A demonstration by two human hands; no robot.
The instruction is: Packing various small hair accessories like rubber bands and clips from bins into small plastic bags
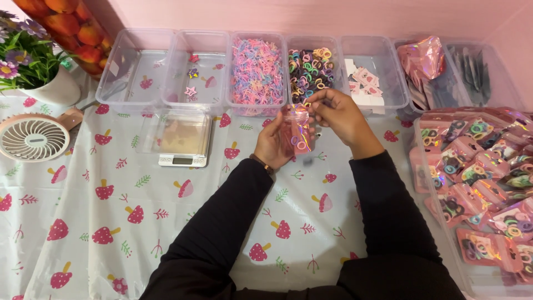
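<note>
A person in black sleeves works over a bench (166, 222) covered with a white cloth printed with red mushrooms; the left hand (271, 141) holds a small shiny pink pouch (295, 136) upright above the cloth, its grip wrapped around the pouch's side; the right hand (338, 114) sits at the pouch's open top, fingertips pressed together (what they pinch is too small to tell); small hair ties show inside the pouch. Just beyond the hands stands a row of clear bins; one bin of mixed-colour hair ties (308, 69) lies nearest the right hand, beside a bin of pastel pink and blue ties (256, 71). A small digital scale (179, 139) rests left of the hands; a tray of filled pouches (477, 183) lies at the right; a little round fan (33, 137) sits far left.
</note>
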